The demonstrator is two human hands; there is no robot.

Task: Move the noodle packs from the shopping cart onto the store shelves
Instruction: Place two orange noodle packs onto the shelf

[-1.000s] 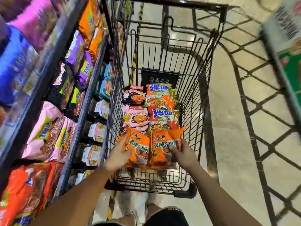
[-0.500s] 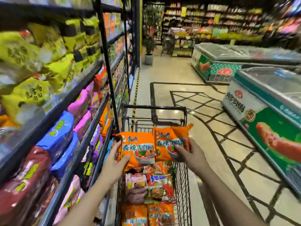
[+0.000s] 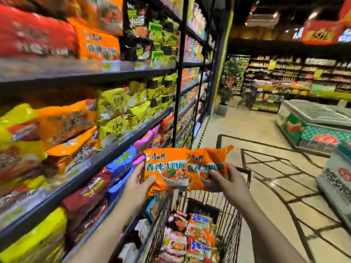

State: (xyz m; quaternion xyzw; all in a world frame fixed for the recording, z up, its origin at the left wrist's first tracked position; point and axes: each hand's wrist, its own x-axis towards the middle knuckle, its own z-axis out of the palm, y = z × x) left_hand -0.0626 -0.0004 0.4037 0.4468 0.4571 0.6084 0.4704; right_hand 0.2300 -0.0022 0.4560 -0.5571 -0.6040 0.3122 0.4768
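While the left hand (image 3: 137, 184) and right hand (image 3: 227, 182) are each gripping an orange noodle pack (image 3: 167, 170) above the cart (image 3: 230, 223), shelving is pending: finding matching orange stock on the shelves (image 3: 114, 149).

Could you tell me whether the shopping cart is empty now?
No, the shopping cart holds several noodle packs, below the two orange packs gripped by the hands.

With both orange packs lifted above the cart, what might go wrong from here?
1. Each hand, left hand and right hand, grips one orange noodle pack, left pack and right pack, only at the lower edge; either may slip into the shopping cart.
2. The shelves look crowded; pushing packs in might dislodge others.
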